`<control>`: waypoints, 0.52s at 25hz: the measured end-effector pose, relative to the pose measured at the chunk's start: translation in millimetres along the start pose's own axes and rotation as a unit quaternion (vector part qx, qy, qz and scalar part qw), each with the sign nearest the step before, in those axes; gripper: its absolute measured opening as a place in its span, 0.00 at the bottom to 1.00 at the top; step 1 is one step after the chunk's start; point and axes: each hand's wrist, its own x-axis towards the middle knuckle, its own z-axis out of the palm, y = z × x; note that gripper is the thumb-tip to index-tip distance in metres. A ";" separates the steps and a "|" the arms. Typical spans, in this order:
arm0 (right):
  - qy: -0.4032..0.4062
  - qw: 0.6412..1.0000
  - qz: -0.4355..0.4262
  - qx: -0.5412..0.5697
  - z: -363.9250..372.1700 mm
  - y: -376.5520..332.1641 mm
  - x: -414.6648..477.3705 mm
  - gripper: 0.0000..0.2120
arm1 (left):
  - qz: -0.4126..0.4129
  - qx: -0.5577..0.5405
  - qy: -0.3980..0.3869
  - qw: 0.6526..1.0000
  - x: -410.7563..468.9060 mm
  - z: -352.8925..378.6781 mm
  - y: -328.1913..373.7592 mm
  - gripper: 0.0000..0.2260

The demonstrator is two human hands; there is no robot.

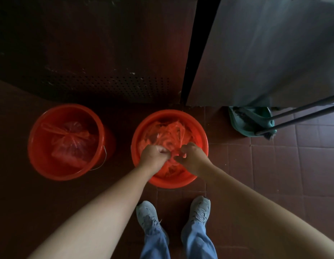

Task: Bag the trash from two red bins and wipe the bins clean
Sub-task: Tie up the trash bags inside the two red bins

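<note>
- Red plastic everywhere: two bins on the brown tiled floor (274,165), the left bin (66,142) at about 9 o'clock from the right bin (169,148), near it but not touching.
- The left bin holds a bag (72,140) whose neck is already knotted; it lies low inside.
- In the right bin, a liner (168,133) is gathered into crumpled strands at the middle.
- The left hand (155,155) is fisted around a bunch of liner at the bin's 7 o'clock; the right hand (191,156) is curled, pinching another bunch at 5 o'clock. The knuckles almost meet.
- The step looks like tying the neck shut. To do it well: pull both bunches up first so the trash settles and slack gathers, cross them tight, and cinch low against the contents.
- Thin film probably tears if yanked sideways; draw the ends apart steadily.
- Check no liner edge hangs loose at 12 o'clock before knotting.
- A green dustpan (250,121) with long handles leans at 2 o'clock, well apart.
- No wiping cloth shows; wiping seems not yet begun.
</note>
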 end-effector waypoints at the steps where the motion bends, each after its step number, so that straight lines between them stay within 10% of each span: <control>1: 0.022 0.999 0.027 -0.012 0.4 0.9 -0.1 0.09 | 0.047 0.077 0.016 0.996 1.3 -2.3 0.4 0.07; 6: 0.147 0.950 0.263 0.087 -4.8 10.7 1.0 0.14 | 0.114 0.396 0.149 0.899 9.5 -14.2 4.2 0.12; 13: 0.212 0.946 0.244 0.023 -11.5 49.8 2.6 0.11 | -0.086 0.318 0.138 0.934 44.4 -35.2 -5.6 0.16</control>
